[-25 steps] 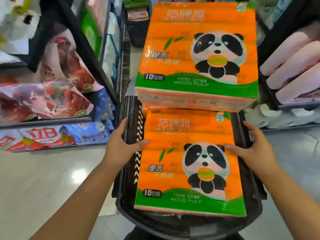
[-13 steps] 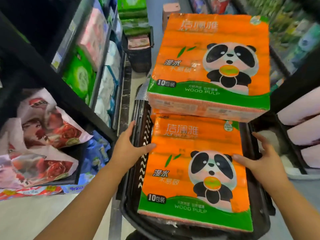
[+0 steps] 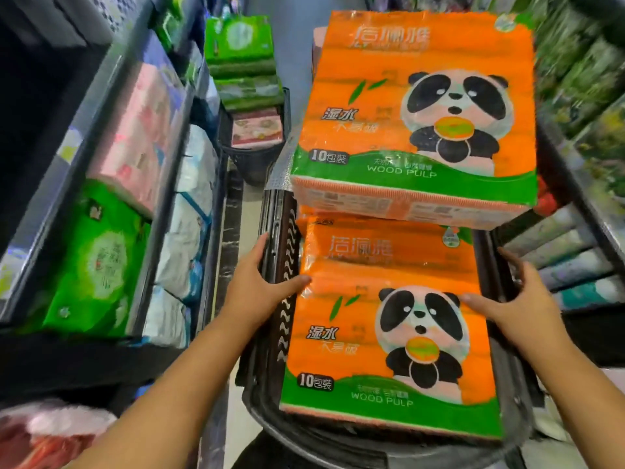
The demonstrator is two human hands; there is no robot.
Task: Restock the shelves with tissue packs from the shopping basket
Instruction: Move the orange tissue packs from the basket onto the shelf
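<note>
At the near end of the shopping basket, the near tissue pack is lying flat with its orange panda face up, filling most of the space between the basket's left and right walls. Its near edge is sitting over the basket's near rim.

The hands are well apart, one at each long side of this pack. The left hand is resting at the pack's left edge, about halfway along it. Its thumb is lying across the top face and its straight fingers are stretching along the basket's left wall. The right hand is mirroring it at the right edge, thumb pressing on the panda's ear, fingers spread and straight over the basket's right wall. Neither hand is curling around the pack, and it cannot be told whether any fingertip is reaching beneath it.

Farther along, the far tissue pack is lying higher over the basket's far end, overlapping the near pack's far edge, and no hand is touching it.

Beyond the basket's far left corner, a second basket is holding green packs. Along the left, shelves are carrying a green pack, a pink pack and white-and-blue packs. The shelving on the right is blurred.
</note>
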